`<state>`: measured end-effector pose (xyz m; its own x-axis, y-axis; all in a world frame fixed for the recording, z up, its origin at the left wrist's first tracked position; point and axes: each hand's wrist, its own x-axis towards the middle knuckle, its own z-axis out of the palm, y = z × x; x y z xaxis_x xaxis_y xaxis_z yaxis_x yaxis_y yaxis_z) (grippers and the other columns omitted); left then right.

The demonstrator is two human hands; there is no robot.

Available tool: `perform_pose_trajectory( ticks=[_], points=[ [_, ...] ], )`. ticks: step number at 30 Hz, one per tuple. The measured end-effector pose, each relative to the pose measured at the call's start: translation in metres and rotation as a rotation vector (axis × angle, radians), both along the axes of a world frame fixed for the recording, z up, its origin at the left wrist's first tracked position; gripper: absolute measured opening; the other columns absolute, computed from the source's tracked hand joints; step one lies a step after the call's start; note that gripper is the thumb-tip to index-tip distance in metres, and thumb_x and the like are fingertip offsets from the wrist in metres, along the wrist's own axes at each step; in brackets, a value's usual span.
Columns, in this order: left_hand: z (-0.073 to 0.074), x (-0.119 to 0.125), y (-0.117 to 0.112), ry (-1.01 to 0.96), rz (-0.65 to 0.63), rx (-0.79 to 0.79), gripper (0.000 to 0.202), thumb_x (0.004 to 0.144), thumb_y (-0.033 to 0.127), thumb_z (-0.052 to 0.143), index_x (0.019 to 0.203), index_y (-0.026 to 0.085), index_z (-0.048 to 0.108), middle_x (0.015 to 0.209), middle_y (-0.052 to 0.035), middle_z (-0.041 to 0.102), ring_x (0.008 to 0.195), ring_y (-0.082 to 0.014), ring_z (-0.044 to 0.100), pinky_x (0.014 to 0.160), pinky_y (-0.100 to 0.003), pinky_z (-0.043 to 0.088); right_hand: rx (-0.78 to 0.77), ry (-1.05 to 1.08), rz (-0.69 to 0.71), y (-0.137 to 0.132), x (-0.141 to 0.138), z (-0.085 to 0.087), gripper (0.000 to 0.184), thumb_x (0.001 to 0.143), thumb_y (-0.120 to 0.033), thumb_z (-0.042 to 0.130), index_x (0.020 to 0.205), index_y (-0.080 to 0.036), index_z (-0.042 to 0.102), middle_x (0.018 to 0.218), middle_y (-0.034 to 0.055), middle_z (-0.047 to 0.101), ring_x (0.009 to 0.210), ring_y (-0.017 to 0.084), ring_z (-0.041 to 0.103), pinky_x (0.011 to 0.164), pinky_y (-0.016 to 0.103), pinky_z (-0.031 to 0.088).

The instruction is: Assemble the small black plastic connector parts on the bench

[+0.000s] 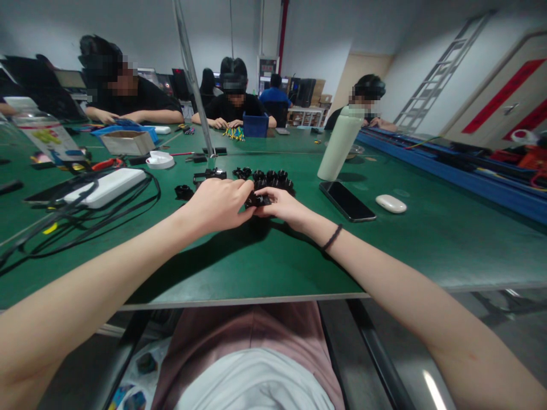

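Observation:
My left hand (220, 202) and my right hand (284, 206) meet over the green table (265, 267), fingers curled together around a small black plastic part (257, 200). Just beyond them stands a cluster of several similar black round parts (271, 177). More loose black parts lie to the left, one (184, 192) near my left wrist and another (209, 174) farther back. A dark band sits on my right wrist.
A black phone (347, 201), a white earbud case (391, 203) and a tall white bottle (341, 143) are at the right. A white power bank (106, 187) with black cables lies left. Other people work at the far side, near a blue bin (255, 124).

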<state>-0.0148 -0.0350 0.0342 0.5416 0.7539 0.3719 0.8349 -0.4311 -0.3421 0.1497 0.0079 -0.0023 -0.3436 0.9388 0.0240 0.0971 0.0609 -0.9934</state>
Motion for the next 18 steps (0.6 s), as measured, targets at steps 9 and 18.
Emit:
perform_pose_trajectory(
  ticks=[9,18],
  points=[
    [0.0025,-0.0023,0.0012,-0.002,0.014,0.0,0.034,0.088,0.038,0.042,0.101,0.014,0.063,0.09,-0.0135,0.07,0.082,-0.0297,0.069,0.062,-0.034,0.045,-0.022,-0.003,0.01,0.0001,0.0,-0.0003,0.035,0.058,0.004,0.069,0.087,-0.014,0.063,0.068,-0.0026,0.063,0.062,0.009,0.057,0.059,0.02,0.048],
    [0.0059,-0.0029,-0.0006,-0.008,0.026,0.015,0.036,0.089,0.041,0.043,0.103,0.014,0.063,0.094,-0.0136,0.069,0.084,-0.0287,0.068,0.064,-0.033,0.045,-0.037,0.024,0.012,-0.0004,-0.0005,0.0004,0.032,0.059,0.004,0.069,0.085,-0.014,0.063,0.068,-0.0028,0.063,0.062,0.009,0.058,0.06,0.02,0.049]
  ],
)
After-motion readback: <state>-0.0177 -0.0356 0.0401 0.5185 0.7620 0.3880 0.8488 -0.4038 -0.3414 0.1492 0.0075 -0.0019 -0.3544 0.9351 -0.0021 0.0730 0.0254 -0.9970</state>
